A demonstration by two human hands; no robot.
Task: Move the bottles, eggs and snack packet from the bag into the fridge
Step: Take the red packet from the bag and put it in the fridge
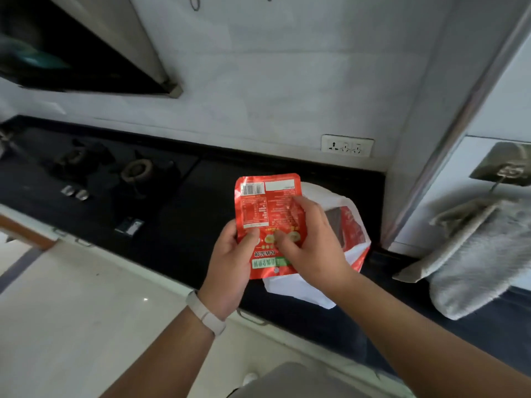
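L hand [230, 265] fingers [247, 236] clamped on near-left edge of the red snack packet [258, 208], thumb on top. R hand [313, 239] fingers curled, pinching its right side. Both forearms reach in from the near side, pale wristband [205, 313] on L. Packet held up w/ barcode end far, just over the white-red bag [355, 225] on the black desk [186, 225].
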